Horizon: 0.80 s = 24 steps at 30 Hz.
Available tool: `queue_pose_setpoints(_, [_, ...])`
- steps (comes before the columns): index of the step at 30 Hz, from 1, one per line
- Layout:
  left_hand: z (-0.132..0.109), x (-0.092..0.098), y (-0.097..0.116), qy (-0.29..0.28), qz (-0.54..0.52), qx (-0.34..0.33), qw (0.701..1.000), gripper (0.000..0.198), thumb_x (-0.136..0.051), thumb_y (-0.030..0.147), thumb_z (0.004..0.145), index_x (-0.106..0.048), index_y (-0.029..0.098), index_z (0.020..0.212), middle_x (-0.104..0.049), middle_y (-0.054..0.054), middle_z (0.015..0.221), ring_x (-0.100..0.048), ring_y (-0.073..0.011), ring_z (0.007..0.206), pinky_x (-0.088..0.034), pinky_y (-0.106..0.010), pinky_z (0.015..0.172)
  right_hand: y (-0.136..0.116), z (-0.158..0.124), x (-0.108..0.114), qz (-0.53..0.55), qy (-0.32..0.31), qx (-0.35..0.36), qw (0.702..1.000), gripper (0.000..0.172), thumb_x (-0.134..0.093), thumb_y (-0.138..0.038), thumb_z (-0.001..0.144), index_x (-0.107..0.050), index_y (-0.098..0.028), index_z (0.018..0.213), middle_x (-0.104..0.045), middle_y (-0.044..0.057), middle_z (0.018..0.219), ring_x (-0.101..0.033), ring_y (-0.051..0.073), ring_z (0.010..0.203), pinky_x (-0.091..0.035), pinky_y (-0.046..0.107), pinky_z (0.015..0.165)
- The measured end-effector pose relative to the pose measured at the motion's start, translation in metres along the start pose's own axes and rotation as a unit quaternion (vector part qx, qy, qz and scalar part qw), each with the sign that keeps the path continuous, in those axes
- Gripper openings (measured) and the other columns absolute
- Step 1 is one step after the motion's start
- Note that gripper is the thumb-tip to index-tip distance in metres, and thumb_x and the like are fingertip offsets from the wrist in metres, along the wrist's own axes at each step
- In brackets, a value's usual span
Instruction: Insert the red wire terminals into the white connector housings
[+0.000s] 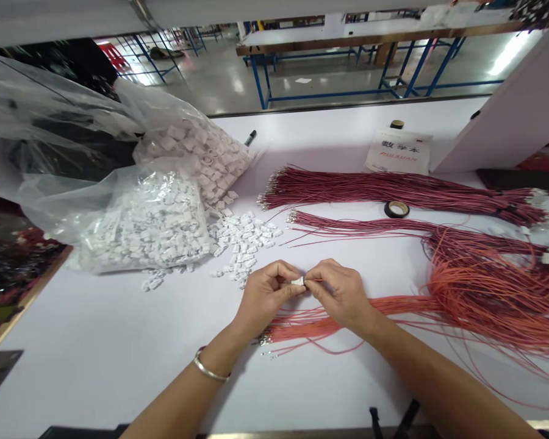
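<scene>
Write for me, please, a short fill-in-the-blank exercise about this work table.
1. The left hand pinches a small connector coloured ____.
2. The bracelet is worn on the person's ____ side.
3. Seen by the person, the notebook lies to the ____ of the plastic bags.

Missing words: white; left; right.

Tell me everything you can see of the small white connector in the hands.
The connector is a small white block that looks like plastic. The left hand pinches it between thumb and fingers above the table, partly covering it. Its right end points toward the right hand, which pinches what looks like a thin reddish wire there. Any slots are too small to make out.
</scene>
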<state>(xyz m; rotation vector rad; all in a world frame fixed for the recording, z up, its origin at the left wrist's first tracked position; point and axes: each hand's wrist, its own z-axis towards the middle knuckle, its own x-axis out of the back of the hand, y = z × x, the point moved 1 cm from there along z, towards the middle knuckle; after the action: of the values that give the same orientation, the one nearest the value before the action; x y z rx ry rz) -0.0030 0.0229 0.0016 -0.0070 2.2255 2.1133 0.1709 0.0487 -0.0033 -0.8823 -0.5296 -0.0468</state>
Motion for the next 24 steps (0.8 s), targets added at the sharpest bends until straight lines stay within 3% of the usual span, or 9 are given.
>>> queue_pose_setpoints(9, [-0.002, -0.003, 0.002, -0.007, -0.008, 0.003, 1.000, 0.018, -0.082, 0.019, 0.070, -0.064, 0.016, 0.070, -0.066, 0.000, 0.076, -0.066, -0.0134, 0.063, -0.055, -0.027, 0.062, 0.002, -0.003, -0.003, 0.057, 0.010, -0.047, 0.997, 0.019, -0.056, -0.016, 0.092, -0.063, -0.021, 0.075, -0.067, -0.001, 0.067, -0.062, 0.013, 0.068, -0.050, 0.025, 0.070])
queue_pose_setpoints(14, [0.003, 0.002, 0.002, -0.004, 0.013, -0.004, 1.000, 0.018, -0.082, 0.020, 0.070, -0.064, 0.017, 0.072, -0.066, -0.001, 0.076, -0.065, -0.0148, 0.069, -0.054, -0.028, 0.065, 0.004, 0.002, 0.001, 0.051, -0.023, -0.069, 0.996, 0.015, -0.062, -0.021, 0.091, -0.067, -0.022, 0.077, -0.071, -0.002, 0.071, -0.063, 0.013, 0.070, -0.048, 0.027, 0.075])
queue_pose_setpoints(17, [0.008, 0.011, 0.002, 0.013, 0.031, 0.000, 0.999, 0.019, -0.083, 0.021, 0.068, -0.065, 0.017, 0.073, -0.065, -0.001, 0.077, -0.062, -0.0140, 0.068, -0.051, -0.027, 0.064, 0.008, 0.008, 0.014, 0.019, -0.048, -0.056, 0.997, 0.012, -0.062, -0.027, 0.092, -0.070, -0.023, 0.084, -0.073, -0.001, 0.080, -0.065, 0.014, 0.075, -0.046, 0.029, 0.081])
queue_pose_setpoints(20, [0.012, 0.018, 0.003, 0.044, 0.032, 0.010, 0.998, 0.020, -0.083, 0.021, 0.066, -0.065, 0.017, 0.074, -0.065, 0.000, 0.078, -0.060, -0.0121, 0.065, -0.050, -0.026, 0.063, 0.018, 0.017, 0.034, -0.055, -0.041, -0.101, 0.993, 0.011, -0.059, -0.023, 0.091, -0.070, -0.022, 0.090, -0.074, 0.001, 0.089, -0.066, 0.015, 0.081, -0.047, 0.028, 0.080])
queue_pose_setpoints(24, [0.013, 0.019, 0.002, 0.047, 0.023, 0.030, 0.998, 0.023, -0.083, 0.024, 0.065, -0.064, 0.017, 0.075, -0.064, 0.000, 0.076, -0.059, -0.0118, 0.065, -0.050, -0.025, 0.063, 0.033, 0.032, 0.051, -0.228, -0.068, -0.163, 0.958, 0.012, -0.060, -0.015, 0.087, -0.070, -0.021, 0.088, -0.071, 0.003, 0.091, -0.063, 0.017, 0.083, -0.044, 0.028, 0.076])
